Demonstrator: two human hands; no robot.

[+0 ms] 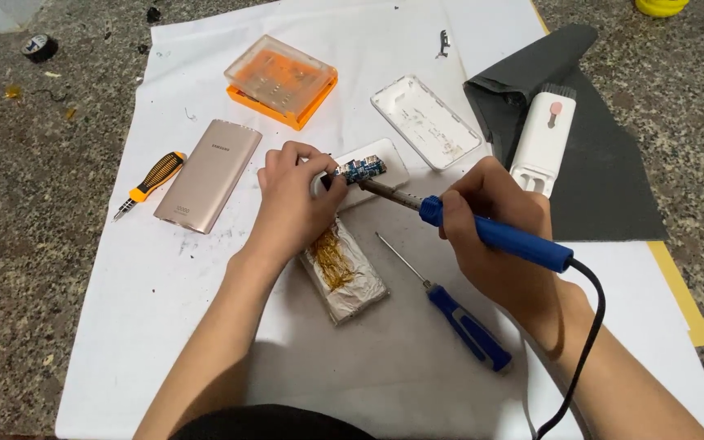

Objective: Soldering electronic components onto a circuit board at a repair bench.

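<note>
My left hand (291,200) pinches the edge of a small blue circuit board (362,169) that rests on a white power bank body (385,173). My right hand (490,228) grips a blue-handled soldering iron (495,235), and its metal tip points left and touches the board's lower edge. A black cord runs from the iron's handle down past my right wrist. Just below my left hand lies a silver battery pouch (344,273) with a brown stain on top.
On the white sheet (165,326) lie a rose-gold power bank (209,173), an orange-and-clear parts box (281,81), a white case shell (425,121), a blue screwdriver (466,324), and an orange-black screwdriver (150,182). A white cleaning tool (543,138) rests on dark cloth (605,163).
</note>
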